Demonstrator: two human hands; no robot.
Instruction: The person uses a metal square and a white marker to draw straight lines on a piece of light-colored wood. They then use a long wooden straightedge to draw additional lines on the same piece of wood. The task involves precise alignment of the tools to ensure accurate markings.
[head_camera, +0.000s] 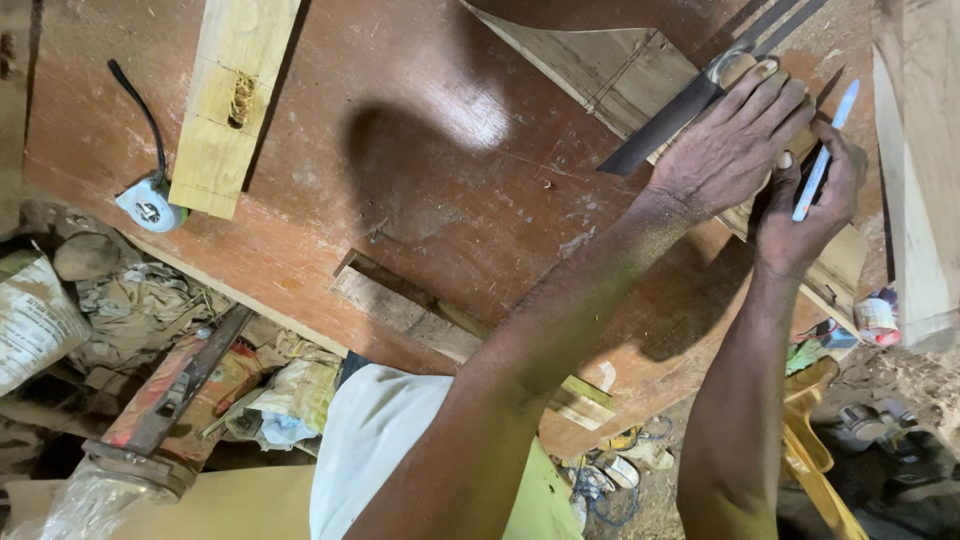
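Observation:
My left hand (735, 140) presses flat on the wooden handle of a try square (668, 120), whose dark metal blade lies across a wooden plank (620, 70) on the reddish-brown workbench (400, 160). My right hand (810, 195) sits just right of it, fingers closed around a light blue pen (822, 150) that points at the plank beside the square. The plank's near end is hidden under both hands.
A pale wooden beam (230, 95) with a mortise hole lies at the bench's upper left. A white tape measure (148, 205) with a black strap sits by it. Another plank (925, 170) stands at the right edge. Clutter, bags and cans lie on the floor below.

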